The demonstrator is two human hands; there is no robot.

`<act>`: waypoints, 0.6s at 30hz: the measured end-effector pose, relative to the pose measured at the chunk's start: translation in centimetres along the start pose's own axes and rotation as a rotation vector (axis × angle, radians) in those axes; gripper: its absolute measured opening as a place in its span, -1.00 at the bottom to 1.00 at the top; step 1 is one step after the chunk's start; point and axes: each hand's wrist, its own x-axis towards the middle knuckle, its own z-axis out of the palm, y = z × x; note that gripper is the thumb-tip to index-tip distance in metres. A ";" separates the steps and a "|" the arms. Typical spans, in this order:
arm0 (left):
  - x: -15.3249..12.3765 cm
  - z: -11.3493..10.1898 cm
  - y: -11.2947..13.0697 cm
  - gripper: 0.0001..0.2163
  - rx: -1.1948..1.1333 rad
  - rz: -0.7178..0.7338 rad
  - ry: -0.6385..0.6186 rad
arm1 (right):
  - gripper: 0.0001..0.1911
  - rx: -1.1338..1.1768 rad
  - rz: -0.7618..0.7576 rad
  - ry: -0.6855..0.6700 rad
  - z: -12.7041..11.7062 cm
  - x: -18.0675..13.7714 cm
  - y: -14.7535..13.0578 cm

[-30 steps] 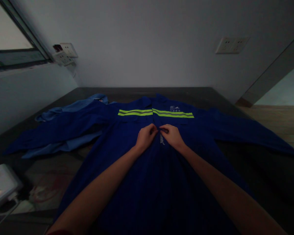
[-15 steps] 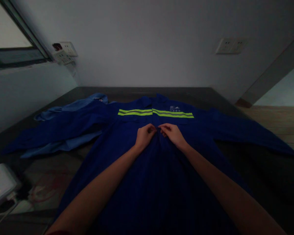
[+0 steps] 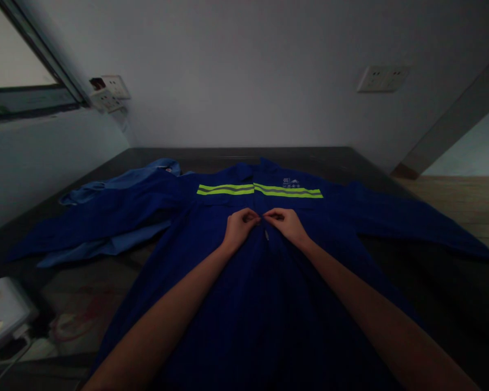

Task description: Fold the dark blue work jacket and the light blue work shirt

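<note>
A dark blue work jacket (image 3: 236, 304) with a collar and long sleeves lies front up, its lower end out of view. Across its chest runs a yellow-green reflective strip (image 3: 224, 189), split at the front opening. Just below the strip, my left hand (image 3: 241, 225) pinches the edge of the front opening from the left. My right hand (image 3: 286, 224) pinches the same edge from the right, fingertips almost meeting the left ones. Between the wrists hangs a small light zipper pull (image 3: 267, 234). The cloth right at the fingertips is too dark to make out in detail.
A lighter blue garment (image 3: 106, 247) lies partly under the jacket's left-hand sleeve. The dark table (image 3: 321, 155) ends at a pale wall with sockets (image 3: 383, 79). A white device with a cable (image 3: 6, 309) stands at the lower left.
Both hands stay pinched at the front opening, with fingers shifted slightly and tips closer together. The zipper pull now shows below them. The view has tilted a little.
</note>
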 end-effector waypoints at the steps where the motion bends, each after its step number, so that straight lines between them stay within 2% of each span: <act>1: 0.0 0.0 0.0 -0.96 0.015 0.002 0.002 | -0.87 0.004 0.003 0.007 0.1 -0.1 0.0; 7: -0.1 -0.1 -0.2 -0.97 0.071 0.006 -0.025 | -0.92 -0.061 -0.015 0.072 0.7 -0.3 -0.5; 11: -0.1 -0.1 0.1 -0.91 0.038 -0.018 -0.051 | -0.95 -0.107 -0.015 0.095 1.1 -0.5 -0.6; 18: -0.3 0.2 0.9 -0.85 0.037 -0.074 0.003 | -0.93 -0.246 -0.134 0.128 1.6 -0.8 -0.5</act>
